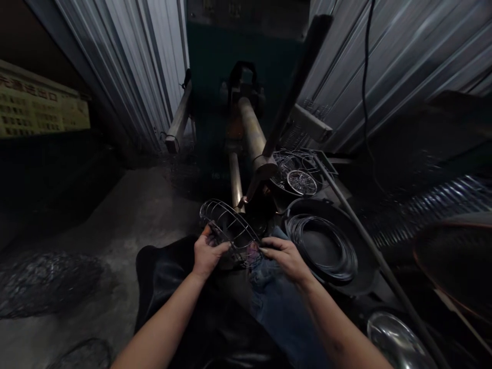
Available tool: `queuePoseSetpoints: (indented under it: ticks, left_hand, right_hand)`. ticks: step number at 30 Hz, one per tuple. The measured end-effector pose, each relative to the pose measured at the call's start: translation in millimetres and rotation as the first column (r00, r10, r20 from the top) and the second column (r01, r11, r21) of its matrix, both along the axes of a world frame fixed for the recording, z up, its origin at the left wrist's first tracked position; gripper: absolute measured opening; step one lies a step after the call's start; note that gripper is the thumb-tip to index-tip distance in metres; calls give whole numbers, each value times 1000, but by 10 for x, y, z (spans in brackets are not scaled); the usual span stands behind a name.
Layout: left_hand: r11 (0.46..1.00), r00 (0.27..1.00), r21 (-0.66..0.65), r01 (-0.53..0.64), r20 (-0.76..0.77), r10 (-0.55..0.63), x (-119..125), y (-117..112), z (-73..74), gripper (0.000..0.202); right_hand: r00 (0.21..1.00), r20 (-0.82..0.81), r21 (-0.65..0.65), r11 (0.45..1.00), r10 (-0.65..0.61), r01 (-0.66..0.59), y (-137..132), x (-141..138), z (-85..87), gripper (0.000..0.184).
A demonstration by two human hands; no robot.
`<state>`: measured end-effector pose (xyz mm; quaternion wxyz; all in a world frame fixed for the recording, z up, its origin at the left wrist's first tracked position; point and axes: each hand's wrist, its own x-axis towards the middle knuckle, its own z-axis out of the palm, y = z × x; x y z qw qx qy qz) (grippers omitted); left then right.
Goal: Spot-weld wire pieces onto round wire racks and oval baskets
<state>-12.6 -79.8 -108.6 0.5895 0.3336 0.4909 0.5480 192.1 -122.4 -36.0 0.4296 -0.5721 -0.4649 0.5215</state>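
A round wire guard (229, 225) made of thin metal rods is held in front of my lap. My left hand (207, 253) is closed on its near left rim. My right hand (282, 256) grips the near right rim, fingers curled. Just beyond the guard stand the copper arms of a green welding machine (246, 128), with a dark lever (295, 87) slanting up to the right. My legs in jeans (277, 302) are below.
A black tub (346, 266) holding stacked wire rings (323, 246) sits to the right. More finished wire guards (302, 179) lie behind it. A pile of wire (42, 279) lies on the concrete floor at left. Corrugated metal walls (126, 66) close in behind.
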Motion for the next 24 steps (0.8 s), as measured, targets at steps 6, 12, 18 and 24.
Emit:
queuePoseSetpoints:
  ticks: [6,12,18,24]
  left_hand:
    - [977,967,209,-47,-234,97,12,167,-7,80]
    - [932,898,362,-11,-407,169,105,309,-36,77]
    - [919,878,394,-11,-436,197,212,438,1,77]
    - [912,866,409,-26,-446,224,269,509,-53,79]
  right_hand:
    - [995,90,179,983,-46,29,133,145,-113,18]
    - [997,5,193,978,-76,73,255,228,-117,20]
    - [985,-45,132,977,-164,168,443,189,-55,22]
    - [975,-88,143,966,-203,214,497,212,-75,23]
